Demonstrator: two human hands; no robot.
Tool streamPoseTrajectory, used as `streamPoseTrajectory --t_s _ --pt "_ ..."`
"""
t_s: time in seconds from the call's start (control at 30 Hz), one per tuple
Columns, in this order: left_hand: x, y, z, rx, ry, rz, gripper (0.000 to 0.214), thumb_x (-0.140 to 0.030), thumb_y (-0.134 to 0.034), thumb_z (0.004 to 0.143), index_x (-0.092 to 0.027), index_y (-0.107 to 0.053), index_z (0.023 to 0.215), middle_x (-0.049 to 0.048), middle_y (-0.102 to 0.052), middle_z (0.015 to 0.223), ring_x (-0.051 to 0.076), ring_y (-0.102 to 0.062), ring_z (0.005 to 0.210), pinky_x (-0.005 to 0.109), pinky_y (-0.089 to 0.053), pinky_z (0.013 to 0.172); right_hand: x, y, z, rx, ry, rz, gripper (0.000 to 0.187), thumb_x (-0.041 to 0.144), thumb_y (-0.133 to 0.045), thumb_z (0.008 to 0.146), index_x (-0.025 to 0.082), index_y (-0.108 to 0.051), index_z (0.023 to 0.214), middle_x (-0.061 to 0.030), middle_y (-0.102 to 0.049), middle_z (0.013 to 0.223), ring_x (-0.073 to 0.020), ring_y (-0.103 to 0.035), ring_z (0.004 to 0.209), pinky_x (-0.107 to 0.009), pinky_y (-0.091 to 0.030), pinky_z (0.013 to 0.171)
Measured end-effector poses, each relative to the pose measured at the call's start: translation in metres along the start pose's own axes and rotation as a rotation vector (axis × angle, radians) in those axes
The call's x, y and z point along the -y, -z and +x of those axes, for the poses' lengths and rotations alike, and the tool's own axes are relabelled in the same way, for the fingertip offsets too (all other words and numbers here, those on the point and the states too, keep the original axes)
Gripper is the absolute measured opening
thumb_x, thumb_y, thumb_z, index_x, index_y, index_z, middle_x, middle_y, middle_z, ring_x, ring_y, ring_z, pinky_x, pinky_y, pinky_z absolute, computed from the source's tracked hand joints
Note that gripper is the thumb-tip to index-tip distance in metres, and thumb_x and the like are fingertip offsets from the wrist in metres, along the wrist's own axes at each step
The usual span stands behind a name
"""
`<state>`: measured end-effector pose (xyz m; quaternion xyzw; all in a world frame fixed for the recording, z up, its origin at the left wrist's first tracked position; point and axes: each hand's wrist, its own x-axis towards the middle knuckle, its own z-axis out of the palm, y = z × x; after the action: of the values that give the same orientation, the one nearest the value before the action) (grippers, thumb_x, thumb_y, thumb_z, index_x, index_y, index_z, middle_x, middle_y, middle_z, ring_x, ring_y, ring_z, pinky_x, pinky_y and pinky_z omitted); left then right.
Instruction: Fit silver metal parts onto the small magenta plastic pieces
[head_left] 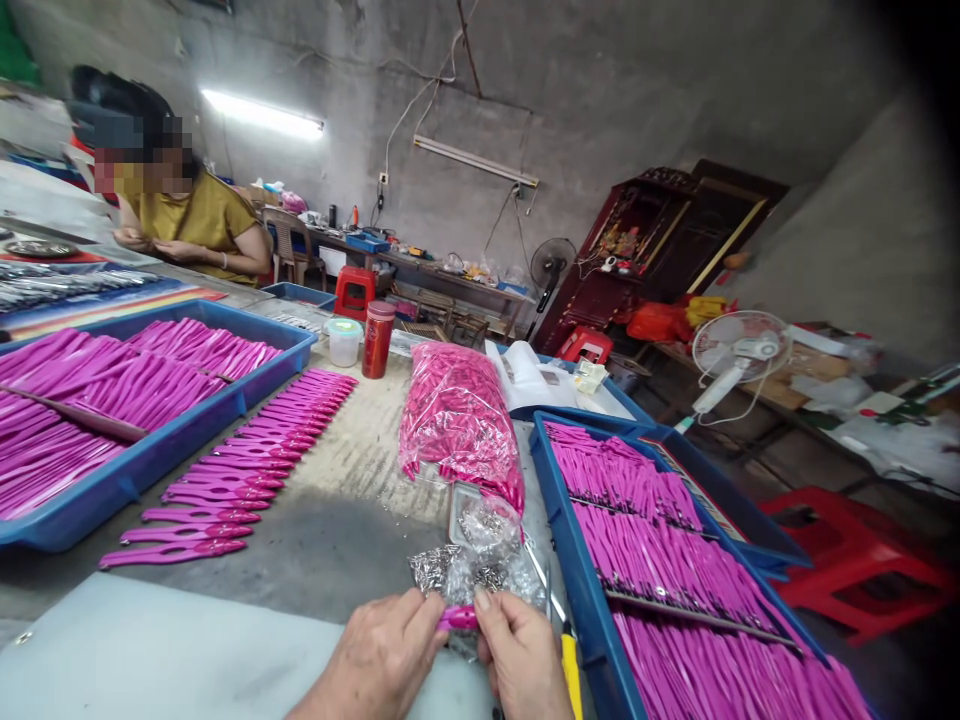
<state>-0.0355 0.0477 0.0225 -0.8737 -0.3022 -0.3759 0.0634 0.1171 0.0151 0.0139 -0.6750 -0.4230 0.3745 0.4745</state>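
In the lower middle of the head view, my left hand [384,645] and my right hand [523,650] are close together. Both are closed on a small magenta piece [458,618], pinched between thumbs and fingers; most of it is hidden. Just beyond them lie clear plastic bags of small silver metal parts [487,530]. Left of my hands, slim magenta tweezer-shaped pieces [202,520] with darker pink tips form a long overlapping row on the table. A yellow-handled tool [571,670] lies beside my right hand.
Blue trays of magenta pieces stand left [150,490] and right [600,630]. A clear bag of pink parts [461,410], a red bottle [378,340] and a lidded tub [344,343] stand ahead. A white board [172,650] lies nearest. Another person [199,220] sits far left.
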Motion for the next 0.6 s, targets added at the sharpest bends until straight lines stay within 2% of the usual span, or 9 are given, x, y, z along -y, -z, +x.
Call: streamPoseTrajectory --t_s 0.2,0.33,0.43,0.5,0.6 --pt "0.000 0.001 -0.001 0.017 -0.002 0.012 0.024 -0.019 -0.027 0.093 -0.018 -0.049 0.085 -0.0018 -0.053 0.058 0.013 -0.053 0.045 0.022 -0.041 0.041 0.006 -0.005 -0.004 -0.020 0.072 -0.073 0.056 0.072 -0.044 0.071 0.021 -0.040 0.048 0.0066 -0.031 0.041 -0.0083 -0.024 0.036 -0.025 -0.013 0.035" --pt "0.001 0.000 -0.003 0.038 0.006 -0.032 0.023 -0.018 -0.026 0.093 -0.018 -0.049 0.085 -0.0017 -0.053 0.059 0.013 -0.055 0.047 0.022 -0.041 0.043 0.007 -0.001 -0.004 0.057 0.092 -0.073 0.055 0.069 -0.043 0.074 0.020 -0.045 0.052 0.0066 -0.033 0.043 -0.0080 -0.028 0.037 -0.023 -0.017 0.036" --pt "0.001 -0.001 -0.004 0.056 0.020 -0.057 0.022 -0.018 -0.028 0.093 -0.018 -0.049 0.088 -0.0014 -0.053 0.061 0.013 -0.055 0.048 0.023 -0.041 0.043 0.006 0.004 -0.004 0.121 0.139 -0.016 0.049 0.066 -0.051 0.072 0.018 -0.061 0.067 0.0036 -0.047 0.049 -0.0100 -0.039 0.042 -0.021 -0.029 0.039" --pt "0.000 -0.001 -0.004 0.059 0.023 -0.066 0.022 -0.019 -0.028 0.093 -0.018 -0.049 0.089 -0.0013 -0.054 0.062 0.014 -0.056 0.049 0.023 -0.042 0.044 0.007 0.008 -0.005 0.135 0.227 -0.036 0.045 0.062 -0.058 0.070 0.019 -0.068 0.080 -0.0004 -0.060 0.061 -0.0137 -0.051 0.052 -0.021 -0.039 0.048" --pt "0.000 0.002 -0.001 0.051 0.017 -0.077 0.024 -0.022 -0.026 0.094 -0.018 -0.049 0.090 -0.0019 -0.054 0.061 0.013 -0.056 0.049 0.023 -0.043 0.044 0.012 0.013 -0.006 0.168 0.355 -0.140 0.034 0.054 -0.060 0.073 0.022 -0.071 0.082 -0.0029 -0.068 0.071 -0.0178 -0.059 0.063 -0.022 -0.046 0.059"
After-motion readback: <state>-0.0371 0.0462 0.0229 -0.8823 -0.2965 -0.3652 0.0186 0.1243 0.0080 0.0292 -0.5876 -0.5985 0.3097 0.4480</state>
